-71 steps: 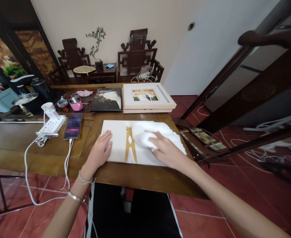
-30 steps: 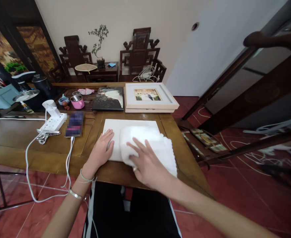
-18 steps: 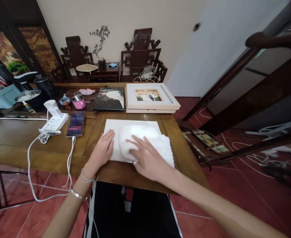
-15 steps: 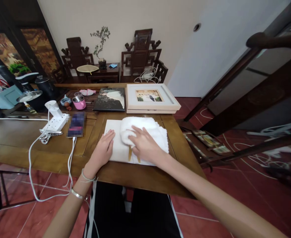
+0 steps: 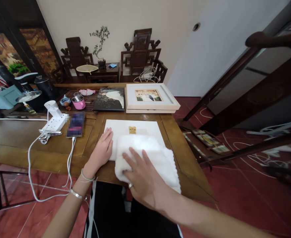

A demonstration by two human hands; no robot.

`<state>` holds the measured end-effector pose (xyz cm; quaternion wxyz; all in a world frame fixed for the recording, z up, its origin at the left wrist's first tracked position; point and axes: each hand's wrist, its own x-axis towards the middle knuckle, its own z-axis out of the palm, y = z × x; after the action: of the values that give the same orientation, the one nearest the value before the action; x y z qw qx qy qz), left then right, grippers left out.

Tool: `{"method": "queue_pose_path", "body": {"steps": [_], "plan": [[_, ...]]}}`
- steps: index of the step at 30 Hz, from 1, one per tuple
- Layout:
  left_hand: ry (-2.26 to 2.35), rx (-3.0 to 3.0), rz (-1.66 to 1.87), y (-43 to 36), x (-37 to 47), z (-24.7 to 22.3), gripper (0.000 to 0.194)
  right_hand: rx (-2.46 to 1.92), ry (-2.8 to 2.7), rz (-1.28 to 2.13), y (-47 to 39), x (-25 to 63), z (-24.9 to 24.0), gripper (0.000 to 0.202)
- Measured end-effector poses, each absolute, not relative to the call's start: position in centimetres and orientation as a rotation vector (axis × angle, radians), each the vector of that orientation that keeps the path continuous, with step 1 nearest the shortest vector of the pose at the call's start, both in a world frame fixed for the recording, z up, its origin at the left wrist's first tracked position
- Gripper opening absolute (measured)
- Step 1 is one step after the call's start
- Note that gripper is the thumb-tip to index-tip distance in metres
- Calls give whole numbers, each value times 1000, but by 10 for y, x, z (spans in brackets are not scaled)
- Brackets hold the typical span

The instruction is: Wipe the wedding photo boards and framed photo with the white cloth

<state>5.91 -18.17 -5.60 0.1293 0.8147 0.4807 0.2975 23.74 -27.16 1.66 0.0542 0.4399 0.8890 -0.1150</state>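
A flat white board (image 5: pixel 147 126) lies on the wooden table before me, with a small gold figure (image 5: pixel 132 130) showing near its far edge. My left hand (image 5: pixel 104 147) rests flat along the board's left edge, fingers stretched out together. A fluffy white towel (image 5: pixel 157 155) is bunched under my right hand (image 5: pixel 142 178), whose fingers spread over it and hold it. The towel covers the board's near right part and hangs past its near edge. Whatever is under the towel is hidden.
Behind the board lie a dark picture panel (image 5: pixel 109 99) and a pale framed picture (image 5: pixel 152 107). To the left are a phone (image 5: pixel 75 124) on a cable, a white power strip (image 5: pixel 57 122) and a pink cup (image 5: pixel 78 103). The table's edge (image 5: pixel 200 178) runs down the right.
My right hand has drawn the towel toward me and slightly right, uncovering the board's far part and the gold figure's top. My left hand has stayed nearly in place.
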Motion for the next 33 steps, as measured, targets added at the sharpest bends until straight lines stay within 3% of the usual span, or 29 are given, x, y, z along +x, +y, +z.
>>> {"method": "queue_pose_path", "body": {"steps": [13,18,25,33], "plan": [[1395,2364,868,-180,58,-58,43,1596,2818,-138,-175,245,0,39],[1383,2365,879,-181,58,-56,43,1553,2838,-141,-207,236,1,37],[1377,2380,854,-180,57,-57,44,1183,2866,-519,-276,249,12,33],[1391,2375,883,-180,58,-58,43,1450,2893,-342,-224,250,8,36]]}}
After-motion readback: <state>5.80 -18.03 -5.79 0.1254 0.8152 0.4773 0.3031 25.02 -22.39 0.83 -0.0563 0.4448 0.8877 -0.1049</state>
